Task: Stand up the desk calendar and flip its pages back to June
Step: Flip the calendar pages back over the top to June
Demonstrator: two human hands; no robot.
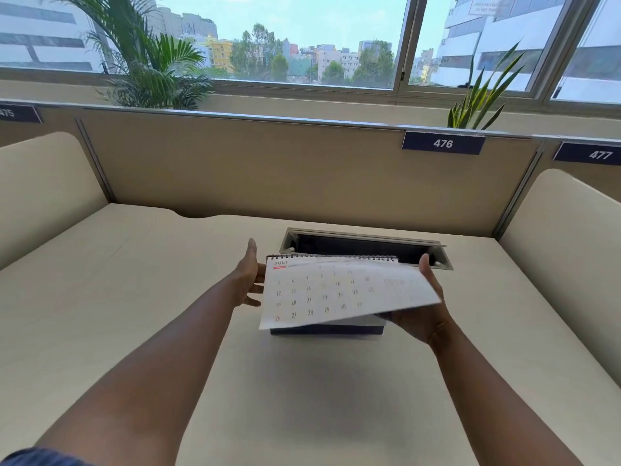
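Note:
The desk calendar (327, 329) stands on the beige desk (134, 297) in the middle of the view, with a dark blue base and a spiral binding along its top. Its white July page (336, 290) is lifted off the stand and curves upward. My right hand (425, 314) holds that page at its right edge, thumb on top and fingers underneath. My left hand (248, 277) rests against the calendar's left side near the binding, its fingers spread and partly hidden behind the page.
A recessed cable tray (366, 247) with its lid open lies in the desk just behind the calendar. Beige partitions (268, 169) wall the desk at the back and both sides, with number plates 476 (443, 143) and 477 (600, 154). Potted plants stand beyond.

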